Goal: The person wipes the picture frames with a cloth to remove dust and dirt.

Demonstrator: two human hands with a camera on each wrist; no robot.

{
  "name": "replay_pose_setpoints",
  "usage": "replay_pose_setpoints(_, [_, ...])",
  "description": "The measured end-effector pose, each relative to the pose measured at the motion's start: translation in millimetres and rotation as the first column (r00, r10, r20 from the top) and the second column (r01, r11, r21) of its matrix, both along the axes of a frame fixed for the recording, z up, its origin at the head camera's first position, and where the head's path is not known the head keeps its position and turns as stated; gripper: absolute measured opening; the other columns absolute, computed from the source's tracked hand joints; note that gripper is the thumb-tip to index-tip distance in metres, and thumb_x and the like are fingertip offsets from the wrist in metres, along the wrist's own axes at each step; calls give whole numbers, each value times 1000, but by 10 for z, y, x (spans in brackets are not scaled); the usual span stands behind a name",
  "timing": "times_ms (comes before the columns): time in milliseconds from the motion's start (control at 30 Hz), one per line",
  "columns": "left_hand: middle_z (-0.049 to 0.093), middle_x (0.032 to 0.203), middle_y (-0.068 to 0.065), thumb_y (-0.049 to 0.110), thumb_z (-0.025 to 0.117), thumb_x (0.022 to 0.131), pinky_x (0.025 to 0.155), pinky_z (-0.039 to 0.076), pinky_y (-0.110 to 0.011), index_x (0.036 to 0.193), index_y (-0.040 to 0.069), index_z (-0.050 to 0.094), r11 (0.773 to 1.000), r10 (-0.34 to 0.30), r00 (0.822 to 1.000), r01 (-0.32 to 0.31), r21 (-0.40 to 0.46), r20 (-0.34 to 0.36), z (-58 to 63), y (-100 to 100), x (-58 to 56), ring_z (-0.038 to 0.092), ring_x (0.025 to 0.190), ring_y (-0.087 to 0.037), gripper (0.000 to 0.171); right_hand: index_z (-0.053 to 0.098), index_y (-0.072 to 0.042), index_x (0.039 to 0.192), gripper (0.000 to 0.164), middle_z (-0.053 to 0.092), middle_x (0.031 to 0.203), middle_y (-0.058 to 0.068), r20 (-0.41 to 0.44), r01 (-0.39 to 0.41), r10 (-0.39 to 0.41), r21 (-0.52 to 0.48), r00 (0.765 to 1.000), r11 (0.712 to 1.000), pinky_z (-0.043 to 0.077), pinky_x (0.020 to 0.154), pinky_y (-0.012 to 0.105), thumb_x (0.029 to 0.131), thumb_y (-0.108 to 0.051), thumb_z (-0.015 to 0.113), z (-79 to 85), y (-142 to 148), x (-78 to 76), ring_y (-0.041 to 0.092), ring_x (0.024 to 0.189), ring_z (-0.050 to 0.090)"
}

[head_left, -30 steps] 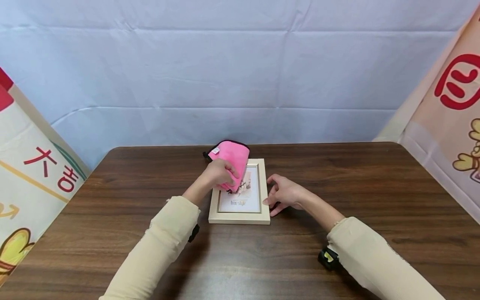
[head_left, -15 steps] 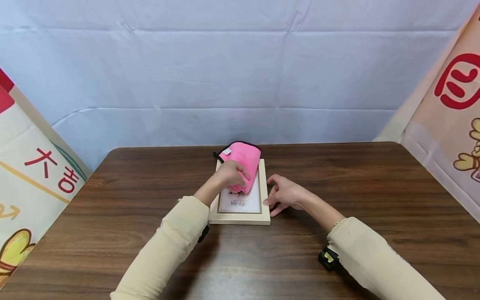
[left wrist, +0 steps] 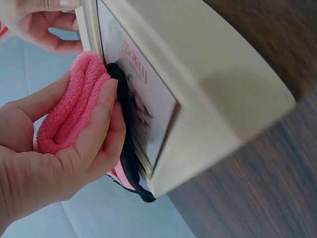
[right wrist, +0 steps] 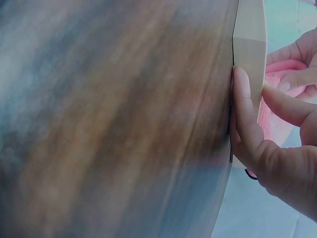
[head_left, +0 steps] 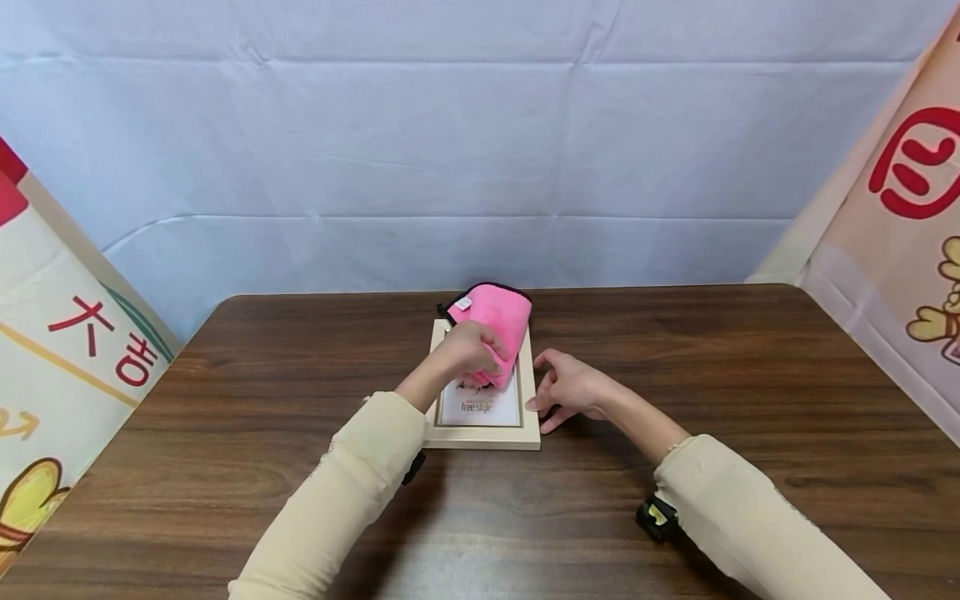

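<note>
A cream picture frame (head_left: 483,438) lies face up on the table, with a floral print and "free style" lettering. My left hand (head_left: 467,347) grips a folded pink cloth (head_left: 501,315) with black edging and a small white tag, over the upper part of the frame. In the left wrist view, thumb and fingers squeeze the bunched fluffy cloth (left wrist: 74,106), its black edge against the frame's picture (left wrist: 141,89). My right hand (head_left: 572,387) holds the frame's right edge. The right wrist view shows its fingers along the frame's side (right wrist: 249,52) and the thumb at the upper edge.
The brown wooden table (head_left: 712,358) reaches back to a pale hanging cloth (head_left: 420,150). Printed banners hang at the left (head_left: 82,333) and right (head_left: 892,250). Black wrist devices sit under both cream sleeves (head_left: 750,508).
My left hand has slid the pink cloth to the right across the frame, baring the frame's upper left corner. My right hand and the frame have stayed in place.
</note>
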State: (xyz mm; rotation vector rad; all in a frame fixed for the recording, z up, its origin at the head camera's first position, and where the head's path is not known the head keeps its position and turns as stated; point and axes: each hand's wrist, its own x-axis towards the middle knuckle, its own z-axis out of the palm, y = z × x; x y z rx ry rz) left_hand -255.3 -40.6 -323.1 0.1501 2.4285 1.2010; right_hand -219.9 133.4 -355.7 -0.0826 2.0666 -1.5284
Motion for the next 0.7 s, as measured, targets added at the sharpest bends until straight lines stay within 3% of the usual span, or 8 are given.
replay_pose_setpoints(400, [62, 84, -12, -3, 67, 80, 67, 56, -34, 98, 1, 67, 998, 47, 999, -45, -43, 28, 41, -397, -53, 64, 70, -23, 18, 26, 4, 129, 58, 49, 83, 17, 1, 6, -6, 19, 1000, 1000, 57, 62, 40, 82, 13, 60, -2, 1, -9, 24, 68, 55])
replay_pose_setpoints(700, [59, 85, -14, -4, 64, 83, 71, 56, -37, 106, -2, 63, 995, 98, 991, -100, 16, 91, 102, -640, -82, 62, 72, -24, 23, 25, 4, 129, 59, 49, 84, 17, 2, 6, -6, 18, 1000, 1000, 57, 61, 40, 82, 13, 60, 7, 0, -11, 24, 69, 55])
